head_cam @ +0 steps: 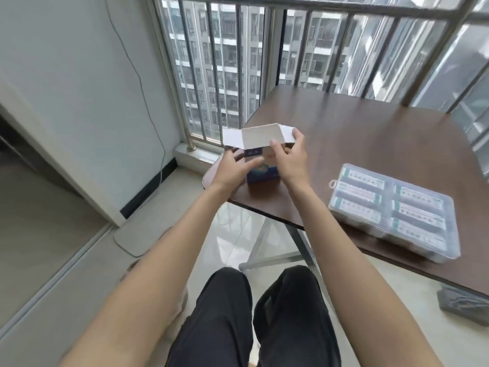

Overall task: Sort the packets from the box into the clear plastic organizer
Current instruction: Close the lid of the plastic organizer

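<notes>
Head view, looking down past 2 bare forearms and dark trousers (235, 321) to a brown table (370, 133) set against a barred window (238, 62). Small blue box (262, 173) standing upright near the table's left corner, lid flap (260, 137) raised with 2 white side tabs spread outward. Left hand (234, 172) laid against the box's left face, fingers loosely spread and slightly blurred, thumb toward the front; whether truly gripping or merely resting, cannot tell. Right hand (289, 157) at the box's right top edge, thumb and forefinger pinching the raised flap near its right tab, remaining fingers relaxed behind. Packets inside the box hidden by flap and hands. Clear plastic organizer (394, 210) lying flat near the table's front edge, well apart from the box to the right, lid closed, 2 columns of compartments showing green-and-white packets (362, 178) through the plastic; exact count hard to read. Grey bundle (463, 305) on the tiled floor below the table's near right edge. Thin cable (148, 102) running down the white wall at left.
</notes>
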A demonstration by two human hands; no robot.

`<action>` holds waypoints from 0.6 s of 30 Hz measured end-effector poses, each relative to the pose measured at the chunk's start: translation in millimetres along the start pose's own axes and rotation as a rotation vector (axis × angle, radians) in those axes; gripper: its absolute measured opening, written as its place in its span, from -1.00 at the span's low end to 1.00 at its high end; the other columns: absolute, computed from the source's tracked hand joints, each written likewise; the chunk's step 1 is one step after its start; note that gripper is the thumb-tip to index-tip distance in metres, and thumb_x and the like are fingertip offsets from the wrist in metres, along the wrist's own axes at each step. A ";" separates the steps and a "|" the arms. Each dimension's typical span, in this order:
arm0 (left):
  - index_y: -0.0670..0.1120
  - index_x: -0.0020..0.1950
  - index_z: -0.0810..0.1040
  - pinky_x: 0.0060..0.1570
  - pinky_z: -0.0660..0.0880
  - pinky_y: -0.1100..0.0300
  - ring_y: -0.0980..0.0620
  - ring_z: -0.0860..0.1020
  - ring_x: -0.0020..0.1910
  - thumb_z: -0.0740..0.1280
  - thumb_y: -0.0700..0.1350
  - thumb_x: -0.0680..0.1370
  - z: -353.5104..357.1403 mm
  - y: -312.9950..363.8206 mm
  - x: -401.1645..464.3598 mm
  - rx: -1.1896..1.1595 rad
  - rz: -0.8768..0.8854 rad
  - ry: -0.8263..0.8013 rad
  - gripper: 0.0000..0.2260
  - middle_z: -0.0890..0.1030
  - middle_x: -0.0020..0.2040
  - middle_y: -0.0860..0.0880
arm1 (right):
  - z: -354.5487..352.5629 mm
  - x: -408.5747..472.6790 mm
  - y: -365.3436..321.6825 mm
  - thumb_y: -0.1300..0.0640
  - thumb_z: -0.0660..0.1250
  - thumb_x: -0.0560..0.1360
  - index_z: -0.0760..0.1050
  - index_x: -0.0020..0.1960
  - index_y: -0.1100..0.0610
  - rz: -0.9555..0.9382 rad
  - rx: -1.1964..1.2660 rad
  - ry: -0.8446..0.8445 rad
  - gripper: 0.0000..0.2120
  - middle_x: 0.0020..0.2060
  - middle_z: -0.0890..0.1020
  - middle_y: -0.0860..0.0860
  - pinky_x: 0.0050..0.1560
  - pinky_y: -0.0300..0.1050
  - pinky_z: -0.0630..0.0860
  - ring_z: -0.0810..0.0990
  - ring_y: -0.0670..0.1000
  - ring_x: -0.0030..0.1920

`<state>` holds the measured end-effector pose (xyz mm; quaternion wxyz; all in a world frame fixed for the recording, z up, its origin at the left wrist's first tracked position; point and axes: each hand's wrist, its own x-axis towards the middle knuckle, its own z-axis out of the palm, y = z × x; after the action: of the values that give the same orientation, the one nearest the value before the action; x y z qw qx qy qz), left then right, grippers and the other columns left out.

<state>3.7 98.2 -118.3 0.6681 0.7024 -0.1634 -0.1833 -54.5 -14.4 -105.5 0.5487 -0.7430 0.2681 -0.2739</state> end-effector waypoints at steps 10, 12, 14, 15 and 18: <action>0.24 0.34 0.27 -0.01 0.52 0.32 0.04 0.52 0.17 0.33 -0.19 0.54 -142.7 -33.3 -39.9 0.155 0.311 0.194 -0.50 0.41 0.34 0.04 | 102.7 -70.6 -25.0 0.06 0.27 0.56 0.29 0.43 0.15 -0.121 0.125 -0.258 -0.52 0.25 0.43 -0.05 0.11 -0.29 0.50 0.51 -0.23 0.07; 0.31 0.26 0.33 -0.07 0.50 0.36 0.01 0.53 0.12 0.35 -0.17 0.53 -173.4 -51.8 -49.5 0.199 0.278 0.254 -0.53 0.47 0.27 -0.07 | 131.2 -82.6 -17.3 0.06 0.26 0.57 0.34 0.40 0.15 -0.098 0.119 -0.297 -0.56 0.25 0.40 0.00 0.21 -0.18 0.48 0.49 -0.11 0.16; 0.30 0.22 0.37 -0.06 0.50 0.36 -0.02 0.53 0.12 0.37 -0.16 0.51 -201.5 -75.0 -60.2 0.239 0.219 0.299 -0.56 0.49 0.24 -0.10 | 163.8 -97.1 -4.3 0.07 0.26 0.57 0.37 0.37 0.16 -0.076 0.085 -0.357 -0.60 0.26 0.34 0.03 0.27 -0.18 0.43 0.45 -0.06 0.23; 0.28 0.23 0.38 -0.03 0.51 0.32 -0.04 0.53 0.14 0.38 -0.13 0.50 -206.7 -82.2 -63.1 0.246 0.205 0.297 -0.58 0.48 0.24 -0.10 | 171.2 -100.0 2.8 0.07 0.26 0.57 0.39 0.35 0.17 -0.069 0.067 -0.366 -0.62 0.28 0.31 0.03 0.27 -0.20 0.41 0.43 -0.04 0.25; 0.32 0.25 0.38 0.15 0.52 0.03 -0.03 0.48 0.22 0.37 0.03 0.45 -241.3 -125.4 -82.8 0.356 0.075 0.314 -0.59 0.43 0.28 0.01 | 214.9 -124.8 36.8 0.03 0.23 0.58 0.42 0.34 0.14 0.028 0.014 -0.492 -0.63 0.22 0.32 -0.01 0.14 -0.30 0.38 0.40 -0.07 0.21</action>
<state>43.8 356.2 -230.7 0.5574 0.8223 -0.1134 -0.0151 4.5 207.2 -208.2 0.6063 -0.7797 0.1348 -0.0791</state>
